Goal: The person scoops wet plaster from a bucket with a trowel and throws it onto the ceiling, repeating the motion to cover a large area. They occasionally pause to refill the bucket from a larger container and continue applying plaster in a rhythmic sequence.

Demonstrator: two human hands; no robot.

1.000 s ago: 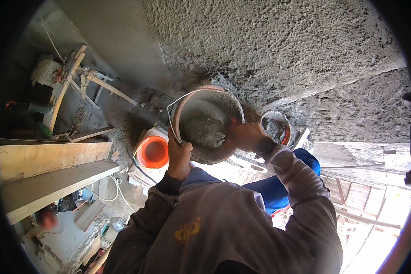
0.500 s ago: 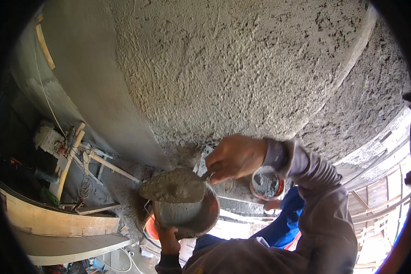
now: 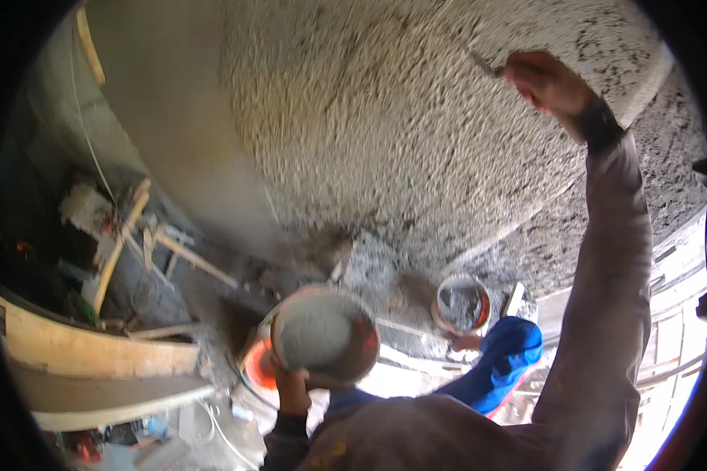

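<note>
My left hand [image 3: 292, 386] is closed on the near rim of a round bucket [image 3: 364, 345] with wet grey mortar inside. My right arm is stretched up and to the right. At its end my right hand [image 3: 547, 85] is closed round the handle of a trowel [image 3: 487, 67], whose blade is seen nearly edge-on and blurred. The trowel is in front of a curved wall [image 3: 353, 118] covered in coarse, lumpy mortar; whether it touches the wall, I cannot tell. Left of the rough part runs a smooth grey band [image 3: 177, 118].
A second bucket [image 3: 483, 308] with mortar stands by the wall's foot, beside a blue-clad leg [image 3: 511, 345]. An orange bucket [image 3: 259, 365] shows below the held one. Wooden pieces [image 3: 122, 251] lean at left, above a curved wooden board [image 3: 94, 345].
My right hand with the trowel has swung up and right from over the bucket to the upper wall. The mortar heap has gone from view on the blade. My left hand still holds the bucket.
</note>
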